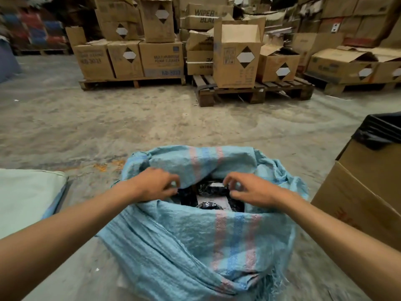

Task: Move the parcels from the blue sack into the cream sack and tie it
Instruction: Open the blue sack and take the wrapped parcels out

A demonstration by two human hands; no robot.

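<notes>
The parcels (211, 197) lie low inside the blue sack (195, 235), black wrapped bundles with a pale label showing, seen through the mouth of the sack, which stands open on the concrete floor (108, 118) right in front of me. They sit directly between my two hands and a little below them, so the reach is downward and inward from either side; neither hand looks clearly nearer. My left hand (156, 185) hovers at the left of the opening with fingers curled loosely, and I judge its grip is holding nothing, though the blur at the fingertips leaves contact with the far flap uncertain. My right hand (247, 191) mirrors it at the right rim, fingers half curled and, as I read it, also empty. The cream sack (28, 192) lies flat on the floor to my left, just beside the blue one. A lined cardboard box (368, 181) stands at my right.
</notes>
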